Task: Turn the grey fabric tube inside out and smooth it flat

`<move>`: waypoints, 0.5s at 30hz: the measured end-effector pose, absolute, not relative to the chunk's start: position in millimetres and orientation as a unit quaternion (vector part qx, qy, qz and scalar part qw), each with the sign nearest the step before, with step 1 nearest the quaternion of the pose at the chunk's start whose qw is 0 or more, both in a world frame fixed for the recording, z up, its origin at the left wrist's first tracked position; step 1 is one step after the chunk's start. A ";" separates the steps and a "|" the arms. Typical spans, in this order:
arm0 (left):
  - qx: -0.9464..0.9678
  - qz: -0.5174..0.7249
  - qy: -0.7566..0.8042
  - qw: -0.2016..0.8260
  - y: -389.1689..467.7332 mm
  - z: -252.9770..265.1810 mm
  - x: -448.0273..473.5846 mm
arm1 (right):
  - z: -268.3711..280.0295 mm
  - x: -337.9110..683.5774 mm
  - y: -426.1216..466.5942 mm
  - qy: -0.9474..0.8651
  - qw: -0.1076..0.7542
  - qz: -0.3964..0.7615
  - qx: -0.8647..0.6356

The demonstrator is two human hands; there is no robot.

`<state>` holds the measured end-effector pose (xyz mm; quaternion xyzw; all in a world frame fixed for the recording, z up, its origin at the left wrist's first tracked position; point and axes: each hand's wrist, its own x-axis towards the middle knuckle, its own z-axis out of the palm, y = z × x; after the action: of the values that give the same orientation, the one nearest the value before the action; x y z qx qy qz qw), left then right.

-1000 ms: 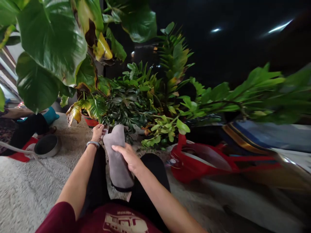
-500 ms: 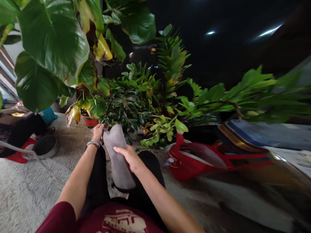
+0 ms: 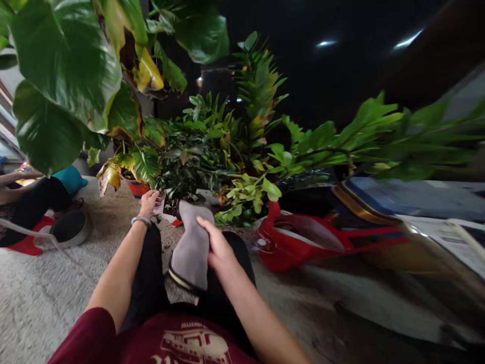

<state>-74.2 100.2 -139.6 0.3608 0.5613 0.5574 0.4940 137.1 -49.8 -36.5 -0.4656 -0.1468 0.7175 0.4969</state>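
A soft grey cloth (image 3: 193, 245) with a dark, yellow-lined edge hangs bunched above my lap. My right hand (image 3: 216, 241) is closed around its right side, thumb on top. Further forward, my left hand (image 3: 150, 203), with a bangle on the wrist, grips the edge of a pale patterned plant pot (image 3: 165, 213) with a red part low on its side. Dark green leaves (image 3: 185, 174) rise from around that pot. Just behind my left hand stands a red pot (image 3: 138, 188) with yellowing leaves.
Large glossy leaves (image 3: 68, 65) overhang from the upper left. A red bag (image 3: 276, 253) stands to the right, beside stacked items. At left, a person (image 3: 34, 199) sits near a grey basin (image 3: 71, 228). Leafy stems (image 3: 341, 136) reach rightward.
The grey cloth has come back toward me in my right hand and swung, away from my left hand. The pale pot edge beside my left hand now shows. The view has shifted slightly.
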 end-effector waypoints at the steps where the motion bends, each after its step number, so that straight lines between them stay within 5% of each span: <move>1: 0.361 0.559 0.557 0.497 99.8 -139.4 -74.9 | -35.5 138.1 -62.6 -0.142 0.487 0.724 -0.467; 9: 0.316 0.573 0.518 0.550 93.9 -133.0 -75.0 | 14.8 124.1 -3.0 -0.259 0.656 0.609 -0.363; 15: 0.306 0.577 0.515 0.556 96.5 -134.5 -81.0 | -35.8 99.3 -45.8 -0.212 0.492 0.709 -0.458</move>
<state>-81.0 96.5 -134.5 0.3063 0.5146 0.5769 0.5556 99.3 -45.8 -35.8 -0.4580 -0.2115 0.7095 0.4921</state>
